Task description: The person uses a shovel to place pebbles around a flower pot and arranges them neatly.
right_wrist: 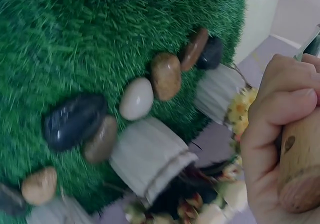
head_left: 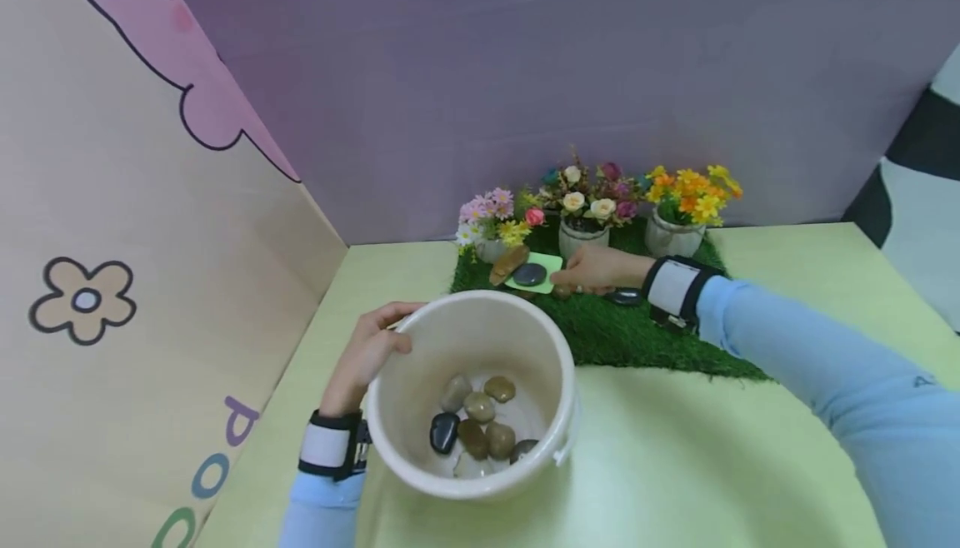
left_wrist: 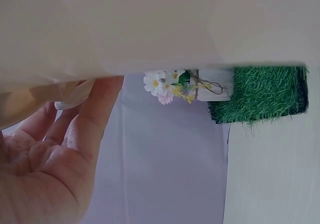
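The left hand (head_left: 366, 356) grips the rim of the white bucket (head_left: 420, 381), fingers curled over the edge; the bucket, holding several pebbles (head_left: 480, 427), is raised and tilted toward the viewer. If the grip slackens, the bucket could tip further and spill them. Farther off, the right hand (head_left: 596, 269) is wrapped round a wooden handle (right_wrist: 300, 169) over the grass mat (head_left: 622, 331). A wide sweep risks knocking over the flower pots (head_left: 581, 236) or scattering the stones (right_wrist: 137, 98) at their bases.
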A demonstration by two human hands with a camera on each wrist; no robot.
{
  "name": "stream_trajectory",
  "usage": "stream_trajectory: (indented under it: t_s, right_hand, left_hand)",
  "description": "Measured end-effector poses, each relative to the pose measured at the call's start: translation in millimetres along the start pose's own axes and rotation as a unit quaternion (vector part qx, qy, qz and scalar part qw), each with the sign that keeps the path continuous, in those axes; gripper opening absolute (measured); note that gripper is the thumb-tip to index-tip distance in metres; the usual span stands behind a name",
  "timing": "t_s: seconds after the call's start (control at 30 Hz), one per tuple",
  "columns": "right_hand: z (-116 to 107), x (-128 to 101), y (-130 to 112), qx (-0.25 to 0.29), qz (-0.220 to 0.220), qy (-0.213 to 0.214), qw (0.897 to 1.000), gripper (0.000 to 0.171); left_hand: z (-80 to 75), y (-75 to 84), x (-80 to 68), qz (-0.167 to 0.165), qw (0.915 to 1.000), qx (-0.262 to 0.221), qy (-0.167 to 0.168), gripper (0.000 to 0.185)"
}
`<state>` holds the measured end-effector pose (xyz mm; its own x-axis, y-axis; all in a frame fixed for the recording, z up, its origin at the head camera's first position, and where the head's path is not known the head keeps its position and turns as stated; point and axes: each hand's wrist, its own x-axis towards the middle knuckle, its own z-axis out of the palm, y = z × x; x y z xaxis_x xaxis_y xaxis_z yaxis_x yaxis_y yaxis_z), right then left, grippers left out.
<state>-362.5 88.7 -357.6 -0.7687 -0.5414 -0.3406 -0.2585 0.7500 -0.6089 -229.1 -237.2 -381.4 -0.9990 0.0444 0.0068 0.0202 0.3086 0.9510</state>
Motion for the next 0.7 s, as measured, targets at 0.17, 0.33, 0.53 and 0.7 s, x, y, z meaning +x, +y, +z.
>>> stream_trajectory:
  t_s: [0.17,0.33,0.53,0.7]
  right_hand:
    - [21,26,17,0.022,-0.009,-0.006,1.000,0.044]
    - [42,47,19,0.066,-0.002,0.001,0.998,0.044]
    - [64,79,19,0.105,0.025,0.028,0.994,0.046]
    - [80,94,25,0.109,0.020,0.032,0.993,0.044]
  left_hand:
    - [2.8,-2.2,-0.7,-0.004,1.0000,0.002,-0.002,0.054]
    - [3.7,-3.6,-3.0,-0.009,1.0000,-0.002,0.001,0.055]
    - [1.1,-2.7,-1.8,-0.004,0.9999,-0.008,0.008,0.056]
    - [2.6,-3.9,-3.7,-0.007,0.9998,-0.017,0.002,0.055]
